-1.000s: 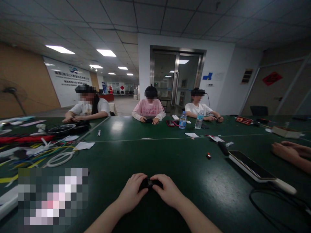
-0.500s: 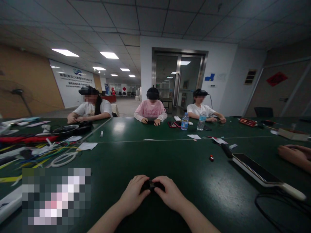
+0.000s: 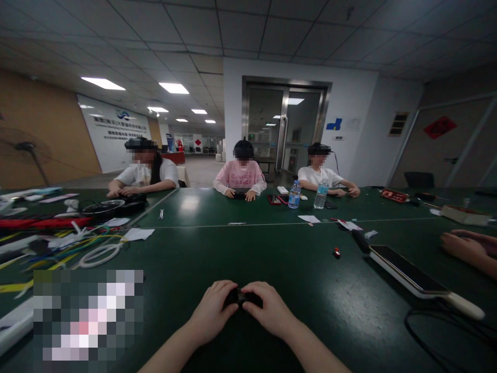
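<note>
My left hand (image 3: 213, 311) and my right hand (image 3: 270, 309) rest close together on the dark green table (image 3: 248, 243), near its front edge. Both are curled round a small black object (image 3: 239, 297) held between them, with the fingertips pressed on it from either side. Most of the object is hidden by my fingers, so I cannot make out what it is.
A phone (image 3: 407, 269) on a white base and a black cable (image 3: 446, 326) lie to the right, beside another person's hand (image 3: 464, 248). A small red piece (image 3: 336, 253) lies mid-table. Coloured wires (image 3: 73, 243) cover the left. Three people sit opposite with two water bottles (image 3: 294, 194).
My hands stay clasped on the black object. The view has shifted slightly, so everything sits a little lower and further right than one second ago.
</note>
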{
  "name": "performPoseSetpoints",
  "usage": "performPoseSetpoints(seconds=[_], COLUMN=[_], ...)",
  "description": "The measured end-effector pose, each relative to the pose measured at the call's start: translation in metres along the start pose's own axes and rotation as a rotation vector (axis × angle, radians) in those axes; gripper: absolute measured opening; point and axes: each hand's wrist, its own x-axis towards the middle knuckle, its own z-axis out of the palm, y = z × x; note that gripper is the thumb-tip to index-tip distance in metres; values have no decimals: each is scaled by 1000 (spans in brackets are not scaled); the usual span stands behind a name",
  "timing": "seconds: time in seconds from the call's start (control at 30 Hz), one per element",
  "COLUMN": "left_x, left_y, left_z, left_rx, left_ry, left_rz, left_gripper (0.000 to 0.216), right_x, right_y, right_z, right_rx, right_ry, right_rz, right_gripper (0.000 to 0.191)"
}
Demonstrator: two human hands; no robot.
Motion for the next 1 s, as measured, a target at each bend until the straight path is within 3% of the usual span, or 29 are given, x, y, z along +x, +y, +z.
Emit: performPoseSetpoints(seconds=[0.57,0.8,1.0], left_x=[1,1,0], left_y=[-2,-5,-2], left_z=[3,-7,-14], left_rx=[9,-112,-128], left_ry=[12,-52,-92], left_rz=[2,-18,2], left_gripper=[40,48,40], right_x=[3,2,0], right_y=[8,6,3], right_z=[4,3,0], right_rx=[4,19,15], right_ry=[16,18,1], right_rz=[-8,-1,4], right_gripper=[24,25,24])
